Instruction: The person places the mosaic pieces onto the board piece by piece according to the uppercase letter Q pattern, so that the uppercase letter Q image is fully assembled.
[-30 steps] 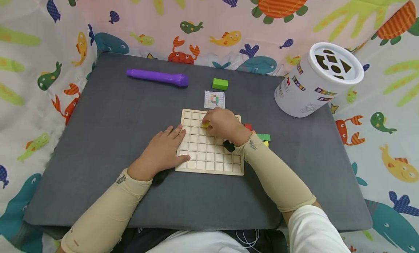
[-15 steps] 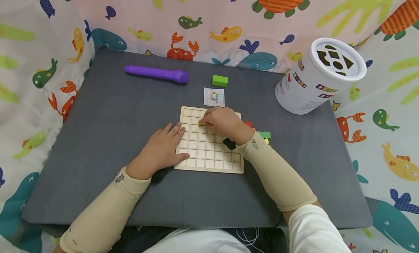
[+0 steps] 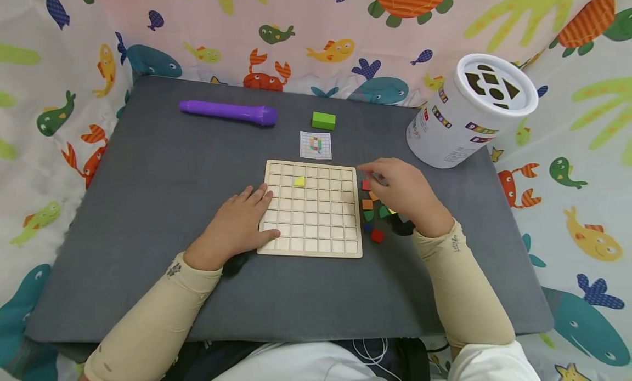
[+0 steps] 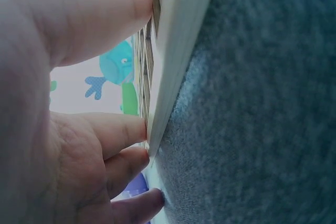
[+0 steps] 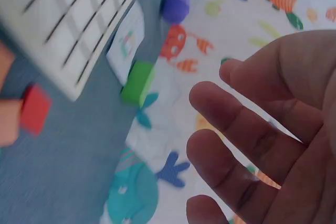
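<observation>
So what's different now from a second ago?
The right hand has let go of the yellow piece, leaving it on the grid board, and moved right, toward the loose coloured pieces. The left hand still rests on the board's edge; the card and green block stayed put.

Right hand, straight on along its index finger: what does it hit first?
Likely the pale wooden square grid board: in the head view, the right hand's index fingertip points at its far right corner. Height is unclear; if raised enough, the hand would pass over it.
</observation>
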`<state>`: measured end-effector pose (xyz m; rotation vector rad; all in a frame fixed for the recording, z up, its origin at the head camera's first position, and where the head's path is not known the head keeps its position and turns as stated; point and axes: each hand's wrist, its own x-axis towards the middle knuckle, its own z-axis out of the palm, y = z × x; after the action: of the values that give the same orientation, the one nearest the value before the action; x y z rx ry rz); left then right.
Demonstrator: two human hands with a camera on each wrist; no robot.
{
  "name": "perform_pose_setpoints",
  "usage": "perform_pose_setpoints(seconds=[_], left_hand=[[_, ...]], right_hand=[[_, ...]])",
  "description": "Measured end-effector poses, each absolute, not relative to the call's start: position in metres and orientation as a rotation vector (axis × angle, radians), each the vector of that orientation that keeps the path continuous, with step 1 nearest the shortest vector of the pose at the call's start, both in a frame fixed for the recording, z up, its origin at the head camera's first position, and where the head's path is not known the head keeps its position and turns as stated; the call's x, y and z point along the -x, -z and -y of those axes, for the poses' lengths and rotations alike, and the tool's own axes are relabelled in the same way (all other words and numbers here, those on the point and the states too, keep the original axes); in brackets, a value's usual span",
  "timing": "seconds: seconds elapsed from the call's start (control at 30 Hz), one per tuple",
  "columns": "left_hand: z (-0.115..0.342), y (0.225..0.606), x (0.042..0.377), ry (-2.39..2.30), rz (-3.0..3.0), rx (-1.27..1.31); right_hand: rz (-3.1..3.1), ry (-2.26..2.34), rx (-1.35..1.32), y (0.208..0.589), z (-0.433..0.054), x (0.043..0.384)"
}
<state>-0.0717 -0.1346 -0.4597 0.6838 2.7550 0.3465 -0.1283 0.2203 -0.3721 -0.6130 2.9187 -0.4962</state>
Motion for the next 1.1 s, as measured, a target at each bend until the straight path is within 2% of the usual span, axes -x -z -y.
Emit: perform_pose_setpoints(seconds=[0.23, 0.43, 0.67, 1.1], left_hand=[[0.144, 0.461, 0.074, -0.368, -2.730, -0.646], [0.148, 0.463, 0.075, -0.374, -2.729, -0.642], [0.148, 0.468, 0.072, -0.408, -2.734, -0.644], [0.134, 0.459, 0.070, -0.391, -2.738, -0.674]], right_hand=[[-2.925, 0.495, 0.478, 0.395, -0.248, 0.119], [-2.892, 0.375, 0.537, 0.421, -0.250, 0.123], [-2.895, 0.217, 0.633, 0.430, -0.236, 0.138], [-2.979, 0.129, 0.454, 0.436, -0.236, 0.150]])
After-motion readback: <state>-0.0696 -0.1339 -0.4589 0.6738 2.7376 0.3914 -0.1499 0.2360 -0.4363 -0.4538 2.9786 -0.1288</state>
